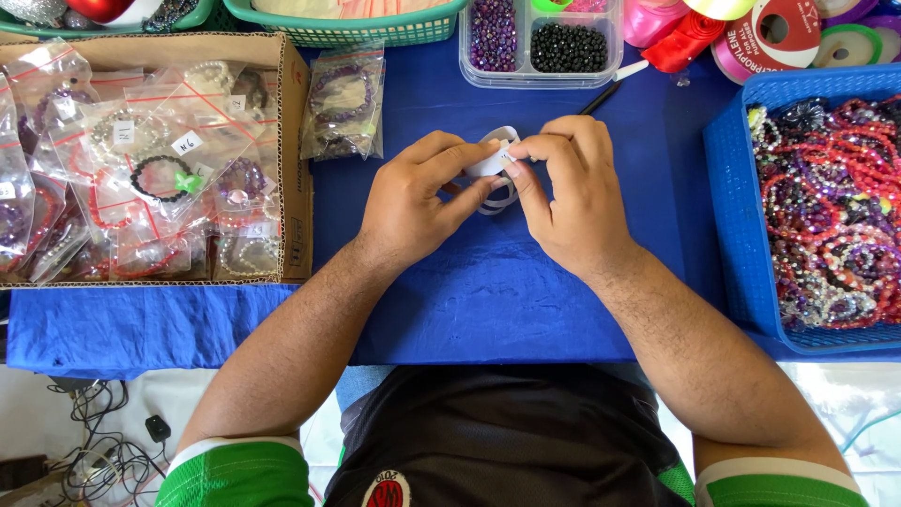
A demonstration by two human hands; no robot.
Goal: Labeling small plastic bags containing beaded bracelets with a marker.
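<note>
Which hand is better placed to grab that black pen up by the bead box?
Right. The right hand sits just below the black pen; the left hand is farther away. Both pinch the white strip.

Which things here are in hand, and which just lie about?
In hand: white strip roll, pinched by left hand and right hand.
Lying about: cardboard box of bagged bracelets, clear bead tray, blue basket, ribbon spools.

Royal blue cloth (488, 291). White tape roll (495, 161). Blue basket (741, 244) with red, purple and clear beads (831, 207). Brown box (296, 141) of clear bags (141, 160) edged in red. Purple beads (492, 33) beside black beads (569, 47). Pink and red ribbon spools (765, 38).
</note>
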